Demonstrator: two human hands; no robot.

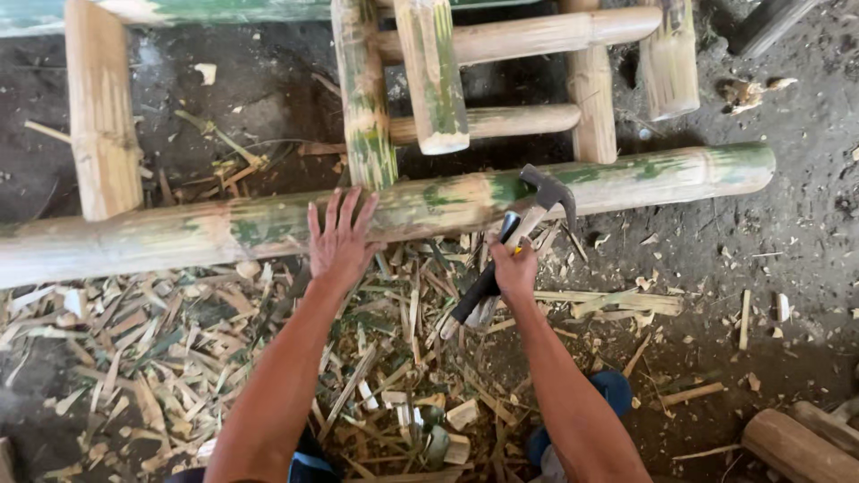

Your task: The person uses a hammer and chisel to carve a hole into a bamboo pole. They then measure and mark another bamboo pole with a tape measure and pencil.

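Left hand (pixel 340 240) lies flat, fingers spread, on the long green-streaked bamboo pole (pixel 268 224); right hand (pixel 514 268) grips the black-handled claw hammer (pixel 514 234), frame partly joined.

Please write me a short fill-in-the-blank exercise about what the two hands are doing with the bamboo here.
1. The right hand grips a ____ by its black handle.
2. The left hand lies flat, fingers spread, on the long ____ pole.
3. The hammer head sits against the pole to the ____ of the left hand, as seen in the picture.
4. The ground below the pole is littered with bamboo ____.

Missing words: hammer; bamboo; right; shavings
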